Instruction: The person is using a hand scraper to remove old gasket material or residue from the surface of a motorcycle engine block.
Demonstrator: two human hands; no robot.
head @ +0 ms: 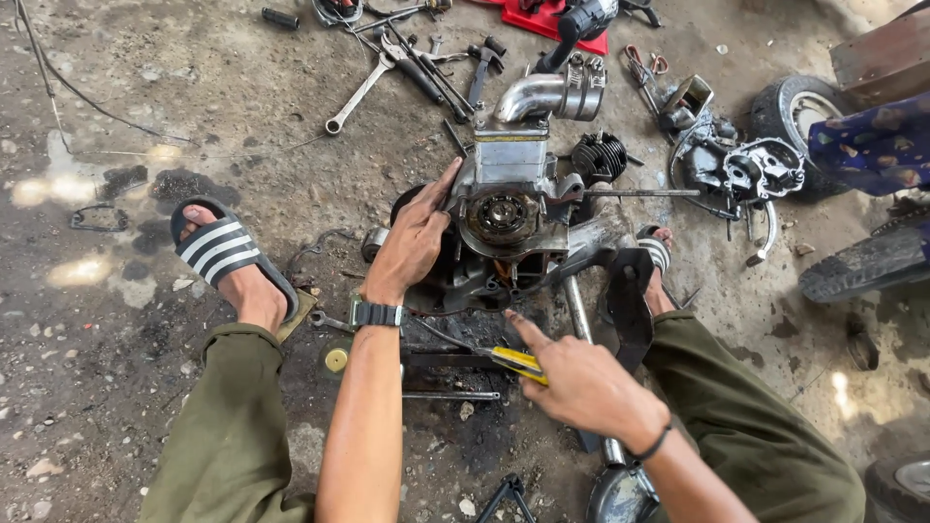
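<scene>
Head view: engine block (pixel 504 228) sits on the concrete floor (pixel 116 126) between the person's feet. Left hand (pixel 415 242) lies flat on the block's left edge, fingers spread, gripping nothing. Right hand (pixel 581 383) is clenched on a yellow-handled tool (pixel 513 360), tip towards the block's lower edge. Spanners (pixel 387 68) lie beyond the block, casing parts (pixel 741 169) to the right. Open floor on the left side.
</scene>
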